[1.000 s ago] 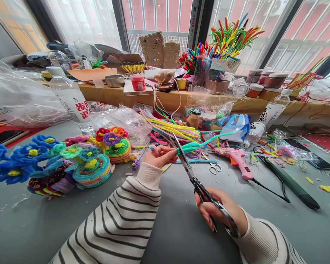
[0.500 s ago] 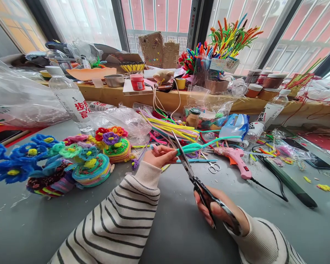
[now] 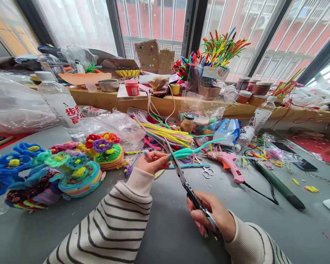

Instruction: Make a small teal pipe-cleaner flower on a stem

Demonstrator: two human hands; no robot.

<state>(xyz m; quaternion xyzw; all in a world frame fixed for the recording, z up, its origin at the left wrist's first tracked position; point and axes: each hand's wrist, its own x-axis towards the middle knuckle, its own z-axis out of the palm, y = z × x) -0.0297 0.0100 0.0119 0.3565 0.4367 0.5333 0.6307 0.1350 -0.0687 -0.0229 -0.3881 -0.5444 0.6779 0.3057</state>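
Observation:
My left hand (image 3: 153, 161) pinches a teal pipe-cleaner piece (image 3: 191, 150) above the grey table, its free end trailing up and right. My right hand (image 3: 212, 215) grips the handles of black scissors (image 3: 184, 179), whose blades cross the teal piece right beside my left fingertips. Both sleeves are cream with dark stripes. A heap of loose coloured pipe cleaners (image 3: 167, 131) lies just behind the hands.
Finished pipe-cleaner flowers and coiled mats (image 3: 79, 168) sit at left. A pink glue gun (image 3: 227, 162) with cord, small scissors (image 3: 206, 171) and a dark bar (image 3: 277, 185) lie at right. Water bottles, plastic bags and jars crowd the wooden shelf (image 3: 165, 102) behind.
The view has shifted slightly, so everything sits a little lower and left. The scissors' blades have closed in on the teal piece; both hands keep their holds.

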